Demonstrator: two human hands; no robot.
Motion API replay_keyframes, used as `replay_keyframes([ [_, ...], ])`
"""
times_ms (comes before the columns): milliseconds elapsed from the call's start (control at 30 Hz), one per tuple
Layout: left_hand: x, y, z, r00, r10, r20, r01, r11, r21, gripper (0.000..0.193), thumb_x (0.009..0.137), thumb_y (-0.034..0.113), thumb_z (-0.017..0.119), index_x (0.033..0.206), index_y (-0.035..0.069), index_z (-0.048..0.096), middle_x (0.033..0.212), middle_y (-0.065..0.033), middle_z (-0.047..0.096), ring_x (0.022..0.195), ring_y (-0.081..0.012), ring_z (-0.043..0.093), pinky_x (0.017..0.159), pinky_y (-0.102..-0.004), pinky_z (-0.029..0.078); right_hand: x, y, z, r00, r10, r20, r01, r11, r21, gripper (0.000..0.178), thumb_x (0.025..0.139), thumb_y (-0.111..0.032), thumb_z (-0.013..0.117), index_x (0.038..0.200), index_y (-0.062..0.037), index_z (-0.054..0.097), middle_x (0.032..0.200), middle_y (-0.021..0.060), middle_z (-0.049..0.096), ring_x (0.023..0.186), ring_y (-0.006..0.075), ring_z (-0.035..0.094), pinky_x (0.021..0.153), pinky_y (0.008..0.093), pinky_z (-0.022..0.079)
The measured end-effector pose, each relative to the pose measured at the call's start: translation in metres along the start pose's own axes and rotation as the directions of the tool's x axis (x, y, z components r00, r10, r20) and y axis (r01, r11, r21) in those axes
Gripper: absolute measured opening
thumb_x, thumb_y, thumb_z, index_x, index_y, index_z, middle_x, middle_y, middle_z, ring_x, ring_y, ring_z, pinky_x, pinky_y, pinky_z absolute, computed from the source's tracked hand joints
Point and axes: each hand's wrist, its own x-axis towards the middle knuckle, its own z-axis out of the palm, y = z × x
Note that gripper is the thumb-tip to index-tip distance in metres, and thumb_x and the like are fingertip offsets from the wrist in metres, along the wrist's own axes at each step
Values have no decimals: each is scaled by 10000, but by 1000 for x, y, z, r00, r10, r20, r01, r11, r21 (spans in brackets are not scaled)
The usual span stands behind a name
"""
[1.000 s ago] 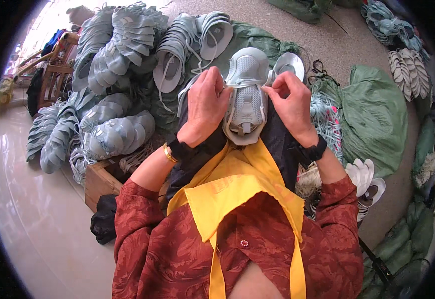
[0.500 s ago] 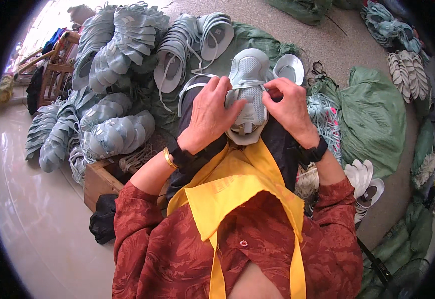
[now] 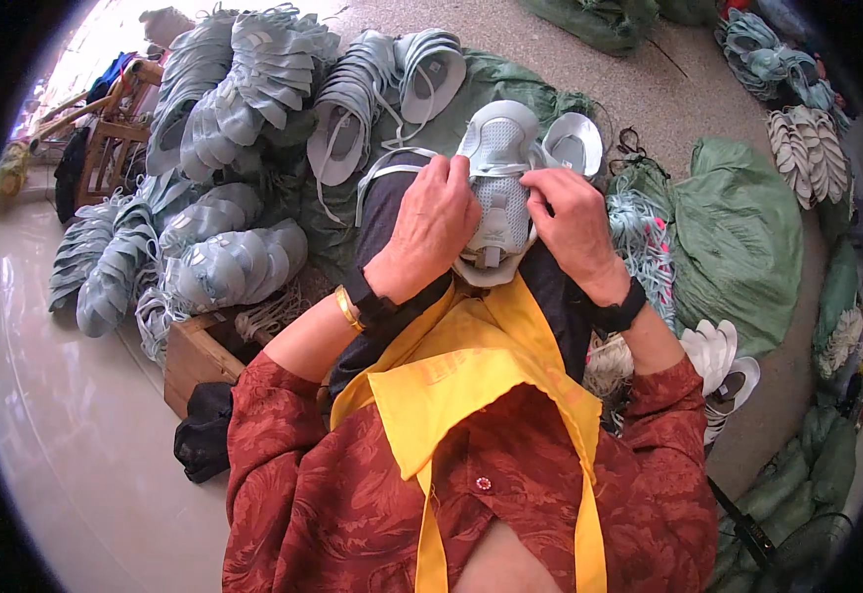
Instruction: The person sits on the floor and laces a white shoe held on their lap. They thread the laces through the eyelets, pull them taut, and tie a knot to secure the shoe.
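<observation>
Since a lace [image 3: 500,170] crosses the shoe upper [image 3: 501,203], good practice would be level tension from both sides, the strand flat and untwisted, the mesh unpuckered. Left to right: stacked uppers [image 3: 244,119], pale blue-grey, many; wooden box [image 3: 192,364], open-topped; left hand [image 3: 431,225], fingers curled, fingertips hidden, hold on the lace cannot be told; shoe upper, pale grey, one, lying between the two hands, its near end beside the yellow apron [image 3: 481,381]; right hand [image 3: 575,219], thumb and forefinger pinched on the lace at the upper's right edge; green sack [image 3: 738,252], bulging, beyond the right wrist.
</observation>
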Motion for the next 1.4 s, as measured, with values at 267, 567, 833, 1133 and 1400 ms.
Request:
replay_keyframes([
  [267, 1, -6, 3, 999, 43, 2, -43, 998, 52, 197, 891, 35, 597, 1041, -25, 485, 943, -237, 535, 919, -441, 555, 788, -516, 473, 7, 0, 1, 979, -85, 186, 129, 963, -238, 118, 830, -12, 584, 945, -15, 610, 896, 152, 652, 905, 325, 661, 824, 408, 554],
  [567, 0, -14, 5, 997, 46, -58, -50, 996, -70, 176, 895, 31, 564, 1046, -10, 482, 951, -239, 555, 901, -455, 567, 773, -537, 466, 5, 0, 9, 986, -119, 116, 144, 959, -243, 95, 867, -40, 596, 961, -25, 599, 904, 149, 642, 900, 321, 660, 792, 411, 554],
  [833, 2, -16, 6, 998, 37, -52, -42, 993, -113, 175, 886, 29, 562, 1039, -10, 485, 940, -236, 561, 890, -457, 568, 762, -539, 464, 11, -7, 7, 990, -144, 9, 142, 959, -245, 68, 898, -60, 616, 946, -32, 577, 920, 144, 627, 892, 333, 656, 771, 435, 543],
  [1133, -1, -22, 4, 998, 12, -59, -24, 980, -197, 178, 888, 32, 567, 1042, 6, 482, 946, -234, 560, 895, -460, 574, 753, -526, 463, 21, -42, 0, 987, 14, 160, -60, 957, 285, 108, 894, -40, 675, 956, 2, 597, 907, 174, 622, 879, 406, 647, 759, 465, 525],
  [1400, 0, -25, 8, 996, 2, -86, -22, 971, -240, 179, 884, 34, 572, 1041, 11, 489, 927, -226, 567, 875, -448, 578, 744, -523, 464, 35, -23, 38, 985, 9, 170, -16, 999, 41, 88, 903, -98, 663, 917, -12, 653, 905, 179, 641, 871, 410, 657, 748, 492, 529],
])
